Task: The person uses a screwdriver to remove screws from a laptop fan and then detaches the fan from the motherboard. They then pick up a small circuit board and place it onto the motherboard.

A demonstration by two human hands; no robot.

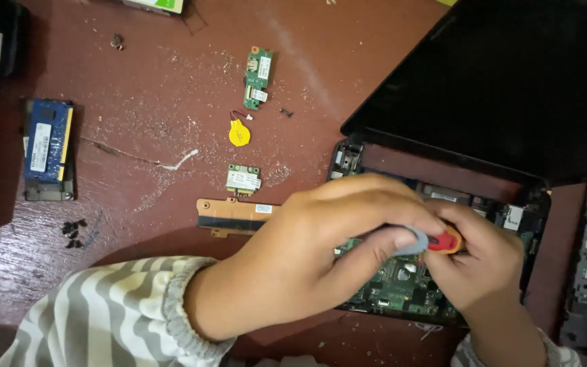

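**Both hands on the screwdriver, over the opened laptop**

Right at the grip: the left hand point(321, 251) curls around the grey handle of the screwdriver point(429, 241), thumb pressed along it, fingers closed over the top. The right hand point(487, 261) meets it from the other side, fingertips pinched on the red-and-orange collar, likely steadying the shaft while the other hand does the turning. The tip is hidden under the fingers, so where it sits I cannot tell.

Directly below lies the laptop's green mainboard point(402, 282), exposed inside the open laptop base point(436, 194), with the dark screen point(504, 81) folded back out of the way.

Out across the maroon table point(171, 75), removed parts are spread apart, each on its own patch: a copper-coloured bracket point(236, 216) just beside the left hand, a small wireless card point(243, 179), a yellow coin cell point(239, 132) with its lead, a narrow green board point(257, 77), a blue memory module point(49, 143), and a little heap of black screws point(73, 232) kept together.
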